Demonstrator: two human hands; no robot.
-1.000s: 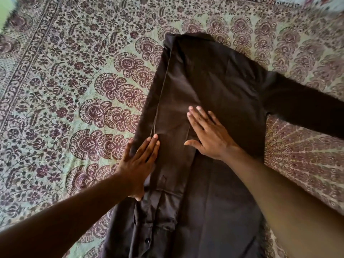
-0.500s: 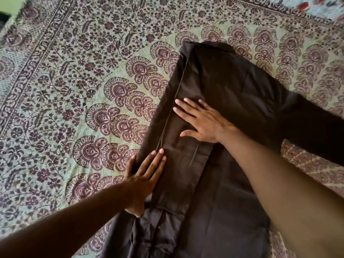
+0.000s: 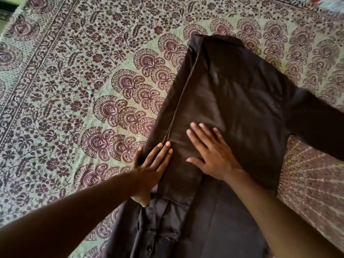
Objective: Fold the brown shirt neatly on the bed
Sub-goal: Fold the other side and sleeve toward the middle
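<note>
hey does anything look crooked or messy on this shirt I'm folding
Mostly tidy. The brown shirt lies flat on the bedspread, with the left hand and right hand pressing flat on the folded-in side. Two things stand out: the right sleeve still sticks out unfolded, and the button edge near you is bunched.

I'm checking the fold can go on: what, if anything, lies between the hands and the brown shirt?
Nothing visible. The left hand and the right hand both lie flat, fingers straight, directly on the brown shirt, which is spread on the patterned bedspread. The right sleeve is not yet folded in.
</note>
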